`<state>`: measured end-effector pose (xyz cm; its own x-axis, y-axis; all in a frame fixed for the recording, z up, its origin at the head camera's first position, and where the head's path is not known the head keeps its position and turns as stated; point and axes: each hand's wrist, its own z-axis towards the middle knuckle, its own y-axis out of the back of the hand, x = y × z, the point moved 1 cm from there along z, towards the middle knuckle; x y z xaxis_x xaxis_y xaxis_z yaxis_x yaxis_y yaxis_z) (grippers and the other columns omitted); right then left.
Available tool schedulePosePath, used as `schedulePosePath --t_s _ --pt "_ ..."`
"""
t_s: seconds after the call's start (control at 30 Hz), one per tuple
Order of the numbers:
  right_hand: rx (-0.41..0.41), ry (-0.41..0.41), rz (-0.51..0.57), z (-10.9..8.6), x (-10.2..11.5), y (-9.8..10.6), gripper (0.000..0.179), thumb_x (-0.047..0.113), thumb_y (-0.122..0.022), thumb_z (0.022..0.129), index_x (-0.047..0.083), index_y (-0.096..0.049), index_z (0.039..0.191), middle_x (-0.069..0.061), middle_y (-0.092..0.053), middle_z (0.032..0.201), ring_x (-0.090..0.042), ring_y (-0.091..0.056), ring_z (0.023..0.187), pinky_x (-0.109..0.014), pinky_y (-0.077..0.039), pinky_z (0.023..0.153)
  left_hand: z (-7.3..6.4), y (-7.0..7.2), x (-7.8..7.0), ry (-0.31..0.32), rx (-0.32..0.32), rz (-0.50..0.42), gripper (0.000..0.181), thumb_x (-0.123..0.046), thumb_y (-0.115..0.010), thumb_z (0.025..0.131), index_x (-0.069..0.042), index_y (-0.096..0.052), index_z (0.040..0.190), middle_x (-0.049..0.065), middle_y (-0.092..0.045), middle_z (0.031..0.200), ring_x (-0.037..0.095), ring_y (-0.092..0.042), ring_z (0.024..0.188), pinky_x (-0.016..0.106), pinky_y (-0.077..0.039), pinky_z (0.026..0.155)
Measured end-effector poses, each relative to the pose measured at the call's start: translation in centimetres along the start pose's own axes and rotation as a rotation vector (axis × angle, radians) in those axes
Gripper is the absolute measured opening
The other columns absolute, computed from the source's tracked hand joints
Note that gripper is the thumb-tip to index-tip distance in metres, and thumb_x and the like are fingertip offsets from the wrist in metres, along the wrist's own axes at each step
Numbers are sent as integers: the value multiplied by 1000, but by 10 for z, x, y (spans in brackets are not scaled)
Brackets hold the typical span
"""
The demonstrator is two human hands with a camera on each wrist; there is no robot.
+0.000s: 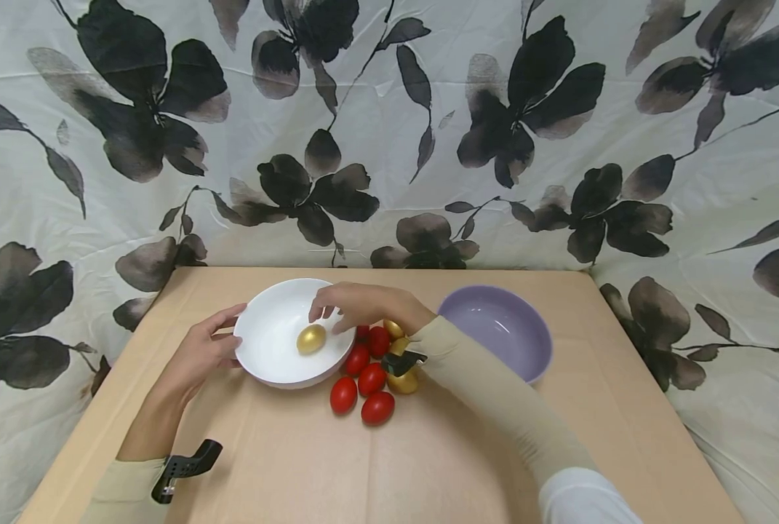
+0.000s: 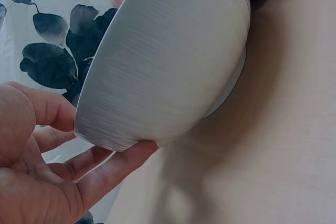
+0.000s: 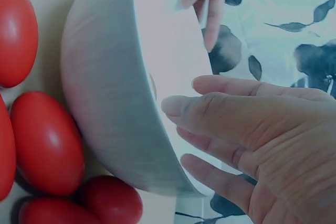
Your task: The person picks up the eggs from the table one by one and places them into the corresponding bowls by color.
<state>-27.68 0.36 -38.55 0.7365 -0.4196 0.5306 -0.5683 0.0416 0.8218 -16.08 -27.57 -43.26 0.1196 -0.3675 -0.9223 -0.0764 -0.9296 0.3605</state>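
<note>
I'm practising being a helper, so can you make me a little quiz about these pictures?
1. True or false: one shiny gold egg-shaped piece lies inside the glossy round white bowl.

2. Short answer: which hand grips the edge of the white bowl?

3. Fill in the blank: the other glossy round bowl, over to the right on the pale wooden-looking table, is coloured ____.

Key:
1. True.
2. The left hand.
3. Purple.
</note>
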Motion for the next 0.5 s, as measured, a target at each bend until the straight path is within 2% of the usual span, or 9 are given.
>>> schedulePosePath --t_s 0.2,0.5 --pt "-44 1 85 -10 -4 9 40 5 -74 91 9 -66 130 -5 -65 131 -20 -60 122 -31 -52 103 1 0 1 4 -7 7 64 0 -49 99 -8 -30 160 31 -37 151 53 -50 129 43 -63 79" --pt "-94 -20 137 -37 -14 23 38 5 -71 93 7 -66 130 -7 -66 130 -24 -61 122 -42 -52 105 2 0 0 9 -8 12 64 -1 -49 100 -9 -30 160 30 -36 152 51 -49 130 41 -63 79"
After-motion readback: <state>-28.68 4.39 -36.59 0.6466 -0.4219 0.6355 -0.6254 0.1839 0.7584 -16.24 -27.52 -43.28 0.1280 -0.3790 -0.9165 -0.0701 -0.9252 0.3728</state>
